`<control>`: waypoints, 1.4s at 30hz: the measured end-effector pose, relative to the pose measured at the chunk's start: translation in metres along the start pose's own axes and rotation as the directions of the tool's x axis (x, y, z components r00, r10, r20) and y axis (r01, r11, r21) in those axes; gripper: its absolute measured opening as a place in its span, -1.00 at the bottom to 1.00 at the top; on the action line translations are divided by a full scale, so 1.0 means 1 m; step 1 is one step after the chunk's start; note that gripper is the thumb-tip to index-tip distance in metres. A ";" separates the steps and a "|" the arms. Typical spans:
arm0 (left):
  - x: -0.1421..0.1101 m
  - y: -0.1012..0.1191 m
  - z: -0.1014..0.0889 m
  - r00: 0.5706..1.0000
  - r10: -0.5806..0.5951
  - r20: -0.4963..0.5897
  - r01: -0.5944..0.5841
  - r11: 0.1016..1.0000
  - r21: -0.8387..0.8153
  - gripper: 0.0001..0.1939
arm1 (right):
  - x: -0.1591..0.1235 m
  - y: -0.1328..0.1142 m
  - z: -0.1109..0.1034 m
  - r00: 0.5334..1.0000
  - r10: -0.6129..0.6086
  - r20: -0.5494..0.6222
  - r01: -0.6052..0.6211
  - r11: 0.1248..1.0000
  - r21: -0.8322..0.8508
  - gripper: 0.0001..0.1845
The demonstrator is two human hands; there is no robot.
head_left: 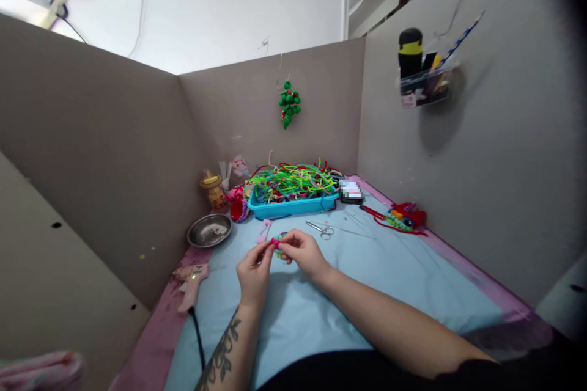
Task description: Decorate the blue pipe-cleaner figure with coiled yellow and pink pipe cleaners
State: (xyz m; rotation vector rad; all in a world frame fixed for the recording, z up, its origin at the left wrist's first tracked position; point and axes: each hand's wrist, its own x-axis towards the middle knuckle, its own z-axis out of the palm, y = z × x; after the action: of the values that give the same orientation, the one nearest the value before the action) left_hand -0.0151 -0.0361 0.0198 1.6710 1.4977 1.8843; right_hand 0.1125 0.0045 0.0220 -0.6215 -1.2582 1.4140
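Both hands meet over the middle of the blue-covered table. My left hand (pixel 254 269) pinches a small bright pink, fuzzy craft piece (pixel 276 244) between thumb and fingertips. From the other side, my right hand (pixel 305 252) also closes on it. Yellow-green and blue parts show behind the pink, partly covered by the fingers, so its full shape is hidden. Just beyond lies a light pink clip-like item (pixel 264 230). Scissors (pixel 326 233) rest past my right hand, beside a long thin wire or needle (pixel 353 232).
A blue tray (pixel 293 206) heaped with colourful fuzzy cords stands at the back. On the left are a metal bowl (pixel 197 233) with white bits, a pink glue gun (pixel 195 287) and a jar (pixel 213 192). A phone (pixel 351 200) and a red, multicoloured craft item (pixel 408 217) lie right.
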 end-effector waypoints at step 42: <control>0.002 -0.006 0.003 0.980 -0.122 0.157 0.130 0.991 -0.042 -0.76 | 0.005 -0.002 -0.010 1.000 0.012 -0.026 -0.014 0.997 -0.073 -0.80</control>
State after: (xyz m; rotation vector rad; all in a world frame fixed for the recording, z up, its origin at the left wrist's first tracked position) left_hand -0.0164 -0.0301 0.0163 1.6176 1.4452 1.6745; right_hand 0.1209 0.0122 0.0221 -0.6969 -1.2928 1.3715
